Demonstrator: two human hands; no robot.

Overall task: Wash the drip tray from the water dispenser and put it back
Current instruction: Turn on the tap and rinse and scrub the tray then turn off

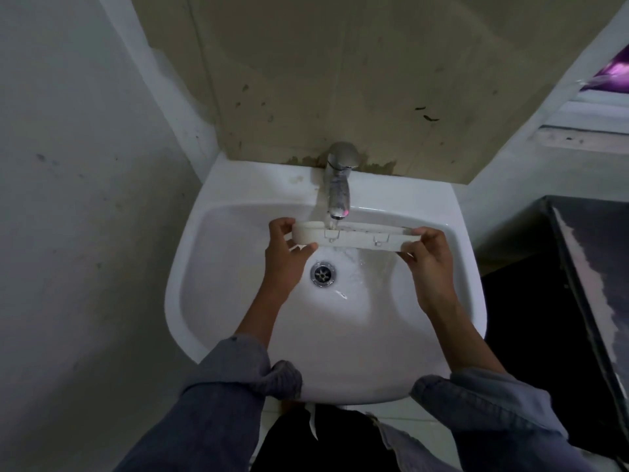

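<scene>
A long white drip tray is held level over the white sink, right under the chrome tap. Water runs from the tap onto the tray's left half and spills down toward the drain. My left hand grips the tray's left end, thumb underneath and fingers over the rim. My right hand grips its right end the same way. Both sleeves are rolled up to the forearm.
Stained beige wall panel rises behind the tap. A plain wall stands close on the left. A dark cabinet or counter edge sits to the right of the sink, with a window ledge above it.
</scene>
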